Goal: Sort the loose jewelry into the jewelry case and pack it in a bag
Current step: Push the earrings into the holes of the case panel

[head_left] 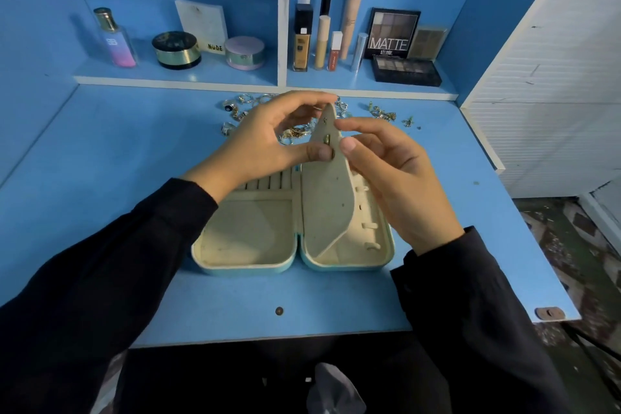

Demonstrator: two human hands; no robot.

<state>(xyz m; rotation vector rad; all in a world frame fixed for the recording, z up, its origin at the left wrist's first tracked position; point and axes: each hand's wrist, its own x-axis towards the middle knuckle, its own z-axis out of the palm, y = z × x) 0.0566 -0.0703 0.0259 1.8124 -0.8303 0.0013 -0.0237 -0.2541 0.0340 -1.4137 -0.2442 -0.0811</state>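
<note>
head view: jewelry case lies open on desk, its hinged flap lifted upright. left hand pinches flap between thumb and fingers, judged to steady it while a small gold earring is seated. right hand thumb and forefinger close in at flap's far edge; what they pinch cannot be told. loose jewelry lies behind case, unsorted.
</note>
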